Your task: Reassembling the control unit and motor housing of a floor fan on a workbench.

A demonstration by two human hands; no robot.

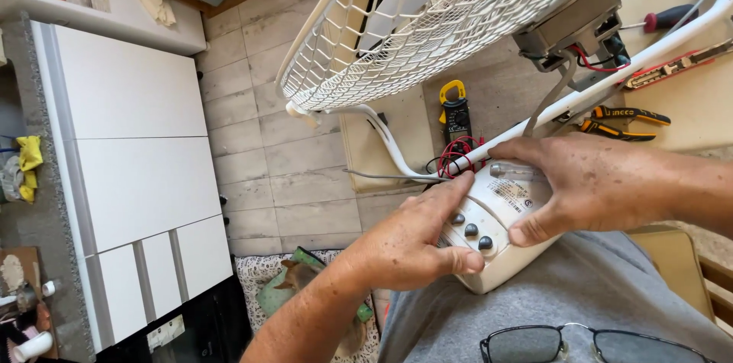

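A white fan control housing (500, 214) with three grey push buttons rests on my lap. My left hand (416, 237) lies over its near left side, forefinger stretched along the top edge, thumb under the buttons. My right hand (588, 183) grips the housing's far right side, thumb pressed on its face near a barcode label. A white tube (641, 58) rises from the housing to a grey motor block (573, 23) behind a white wire fan guard (412, 19). Red and black wires (456, 153) spill out where the tube meets the housing.
On the wooden surface behind lie a yellow clamp meter (456, 111), yellow-handled pliers (622, 122), a red-handled screwdriver (668, 18) and a red cutter (672, 67). White cabinets (130, 164) stand at left over a tiled floor. Dark glasses (569, 344) hang at my chest.
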